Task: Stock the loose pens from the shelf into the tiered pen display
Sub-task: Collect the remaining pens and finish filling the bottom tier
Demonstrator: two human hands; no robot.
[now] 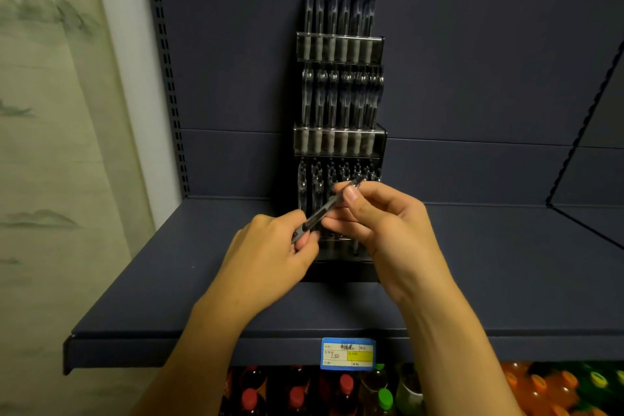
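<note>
- Bottles [344, 392] with red, green and orange caps are showing along the bottom edge, below the shelf.
- Blue and yellow price label [347, 353] is sitting on the front lip of the dark shelf [169, 280].
- Both forearms are reaching up over the shelf toward the display.
- Left hand [273, 256] is pinching the lower end of a pen [326, 209], fingers curled round it.
- Right hand [385, 223] is pinching the same pen further up, thumb lying on top of the barrel, other fingers curled beneath.
- That pen is slanting up to the right, held just in front of the lowest tier.
- Tiered pen display [339, 142] is standing at the back of the shelf against the dark back panel [472, 60].
- Top two tiers are holding rows of upright pens.
- Lowest tier is partly hidden behind the hands, with some pens showing at its left.
- Pale patterned wall [50, 111] is showing on the left.
</note>
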